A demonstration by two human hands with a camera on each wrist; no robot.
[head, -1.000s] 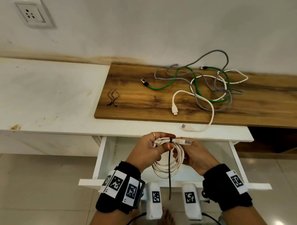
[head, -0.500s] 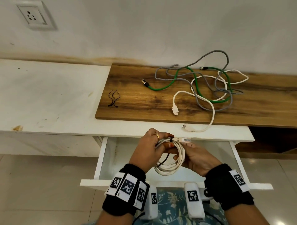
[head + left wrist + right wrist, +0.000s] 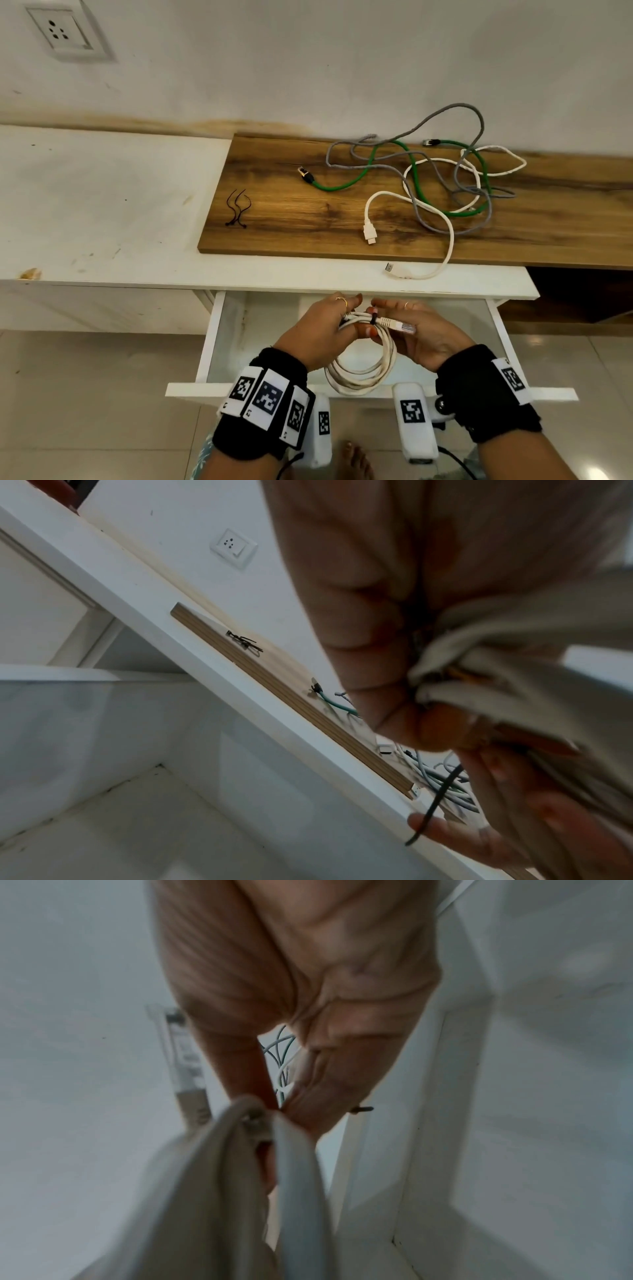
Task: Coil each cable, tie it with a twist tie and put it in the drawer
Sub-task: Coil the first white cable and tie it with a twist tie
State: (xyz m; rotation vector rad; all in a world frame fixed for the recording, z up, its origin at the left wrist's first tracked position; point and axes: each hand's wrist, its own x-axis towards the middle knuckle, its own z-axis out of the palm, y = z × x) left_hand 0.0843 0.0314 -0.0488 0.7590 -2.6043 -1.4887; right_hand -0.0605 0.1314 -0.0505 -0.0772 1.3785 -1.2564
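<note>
A coiled white cable (image 3: 359, 373) hangs between both hands above the open white drawer (image 3: 210, 346). A black twist tie (image 3: 373, 320) rings the top of the coil beside its clear plug (image 3: 404, 329). My left hand (image 3: 349, 317) grips the coil's top from the left. My right hand (image 3: 385, 318) pinches the coil at the tie, thumb below. In the left wrist view the left hand (image 3: 377, 669) holds the cable (image 3: 514, 656), and the tie's black tail (image 3: 438, 802) crosses a right finger. The right wrist view shows the right hand (image 3: 301, 1096) pinching the blurred cable (image 3: 212, 1177).
A wooden board (image 3: 291, 226) on the white counter (image 3: 102, 205) carries tangled green (image 3: 342, 185), grey (image 3: 445, 116) and white (image 3: 448, 246) cables. Two spare black ties (image 3: 238, 212) lie at its left end. A wall socket (image 3: 61, 31) sits at the upper left.
The tie's long tail hung below the coil a second ago; it now sits snug round the coil with no tail below. Both hands rose slightly toward the counter edge.
</note>
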